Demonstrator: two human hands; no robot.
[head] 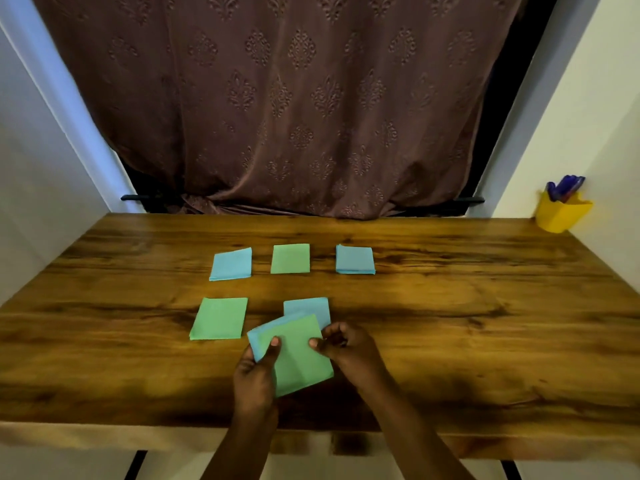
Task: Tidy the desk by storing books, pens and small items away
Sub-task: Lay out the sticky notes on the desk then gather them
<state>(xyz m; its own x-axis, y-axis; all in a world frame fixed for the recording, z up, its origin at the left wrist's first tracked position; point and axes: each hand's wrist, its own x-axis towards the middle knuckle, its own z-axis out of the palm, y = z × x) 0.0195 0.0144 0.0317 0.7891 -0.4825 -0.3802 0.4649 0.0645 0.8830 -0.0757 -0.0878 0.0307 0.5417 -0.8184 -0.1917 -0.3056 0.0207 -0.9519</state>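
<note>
Near the front middle of the wooden desk (450, 306), my left hand (254, 372) holds a small stack of paper pads (298, 355), green on top and blue beneath. My right hand (346, 344) pinches the stack's right edge. A blue pad (311, 306) lies on the desk just behind the stack, partly hidden by it. To its left lies a green pad (220, 318). Further back sit a blue pad (231, 264), a green pad (290, 258) and another blue pad (355, 259) in a row.
A yellow cup (561, 214) with blue pens (566, 188) stands at the desk's far right corner against the white wall. A brown patterned curtain (294, 98) hangs behind the desk. White walls flank both sides.
</note>
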